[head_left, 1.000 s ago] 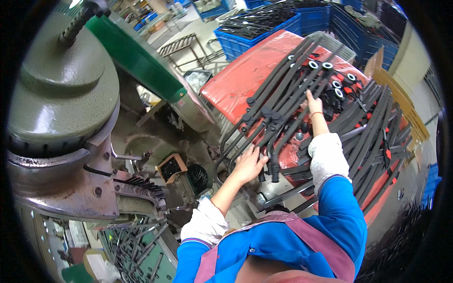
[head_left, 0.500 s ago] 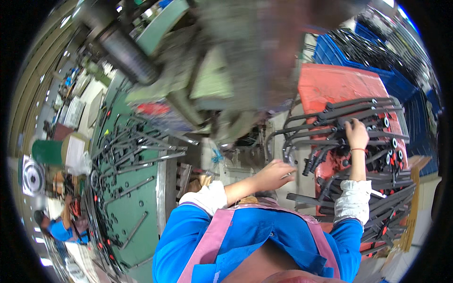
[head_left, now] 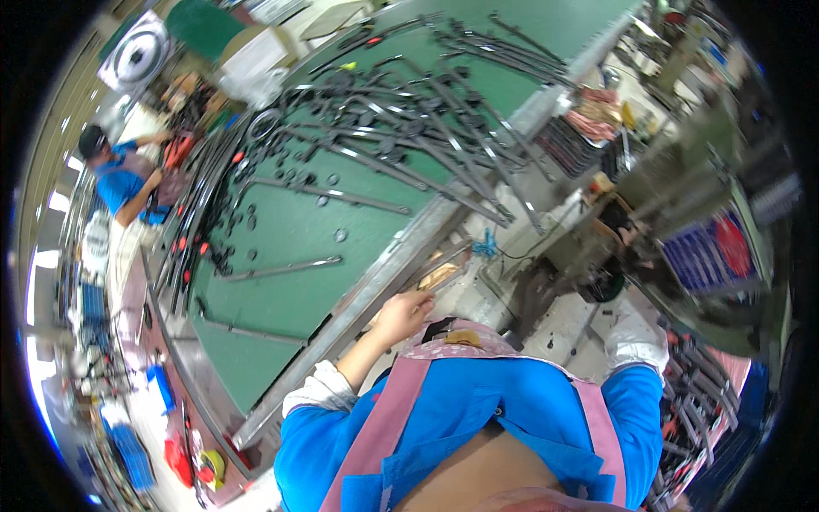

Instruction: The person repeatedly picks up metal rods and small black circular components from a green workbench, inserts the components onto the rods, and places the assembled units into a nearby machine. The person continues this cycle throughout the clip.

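Swinging left now: the red bin's gone, a green surface [head_left: 290, 230] of black rods [head_left: 409, 145] fills view. Left hand [head_left: 403, 314] rests at its edge, fingers loosely curled; right hand's hidden, can't tell.

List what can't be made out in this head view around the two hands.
- Right hand: hidden in the head view; only the white sleeve cuff shows, so its grip is unknown.
- Left hand: fingers too small and blurred to show whether they hold anything.
- Dark rods at the right: cut off by the rim.
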Available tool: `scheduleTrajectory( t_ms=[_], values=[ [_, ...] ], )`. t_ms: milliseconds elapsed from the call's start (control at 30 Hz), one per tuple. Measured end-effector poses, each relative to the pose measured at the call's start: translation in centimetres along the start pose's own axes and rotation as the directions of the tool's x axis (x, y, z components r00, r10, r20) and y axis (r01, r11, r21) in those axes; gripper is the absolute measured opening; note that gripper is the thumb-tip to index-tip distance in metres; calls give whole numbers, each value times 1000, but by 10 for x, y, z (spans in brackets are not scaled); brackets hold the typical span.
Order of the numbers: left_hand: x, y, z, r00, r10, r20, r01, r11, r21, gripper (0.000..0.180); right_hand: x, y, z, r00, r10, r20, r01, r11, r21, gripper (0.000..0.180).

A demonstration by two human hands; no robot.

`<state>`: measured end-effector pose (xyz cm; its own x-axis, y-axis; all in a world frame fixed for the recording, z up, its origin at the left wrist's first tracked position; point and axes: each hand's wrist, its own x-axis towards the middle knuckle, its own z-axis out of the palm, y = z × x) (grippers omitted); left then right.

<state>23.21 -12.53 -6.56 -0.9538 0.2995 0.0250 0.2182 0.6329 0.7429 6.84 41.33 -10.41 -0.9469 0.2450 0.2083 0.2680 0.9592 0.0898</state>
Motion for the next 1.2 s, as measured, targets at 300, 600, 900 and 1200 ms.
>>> scheduleTrajectory(
  t_ms=[300, 600, 900, 1200],
  values=[
    [-23, -50, -47, 975, -215, -48, 216, 976, 4, 27, 46, -9, 13, 997, -55, 55, 52, 998, 44, 20],
    [-3, -94, -80, 989, -81, -121, 103, 976, 190, 23, 37, -12, -7, 998, -67, -1, 66, 977, 201, 24],
    [-43, -188, -148, 870, -222, -441, 474, 623, 623, 33, 41, 18, 14, 999, 35, 6, -34, 902, 431, 23],
    [-18, -196, -196, 947, 1, -321, 139, 899, 415, 36, -101, 35, -43, 966, 186, 179, -258, 715, 650, 43]
  ],
)
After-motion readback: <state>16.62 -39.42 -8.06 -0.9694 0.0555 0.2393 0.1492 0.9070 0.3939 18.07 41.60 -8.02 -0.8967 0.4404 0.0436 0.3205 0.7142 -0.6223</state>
